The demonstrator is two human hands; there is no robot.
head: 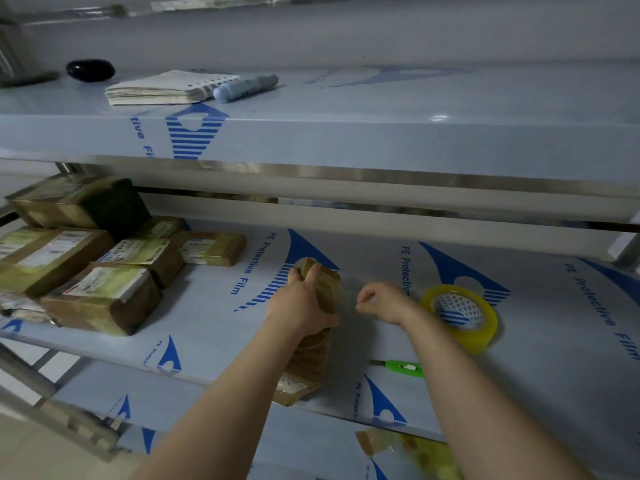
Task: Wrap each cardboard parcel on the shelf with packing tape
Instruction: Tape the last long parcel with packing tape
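Observation:
My left hand (304,303) grips a brown cardboard parcel (311,355) that stands on its edge on the middle shelf (214,306); bands of tape shine on its side. Just to the right of the parcel, my right hand (381,301) has its fingers curled, with thumb and forefinger pinched on what looks like a faint clear tape strip (348,292) running to the parcel. A yellowish packing tape roll (485,323) lies flat on the shelf behind my right wrist. Several taped, labelled parcels (104,289) are stacked at the shelf's left.
A green utility cutter (405,368) lies on the shelf between my forearms. On the top shelf sit a notepad (162,88), a blue marker (246,86) and a black object (90,70). More wrapped goods (415,448) show on the lower shelf.

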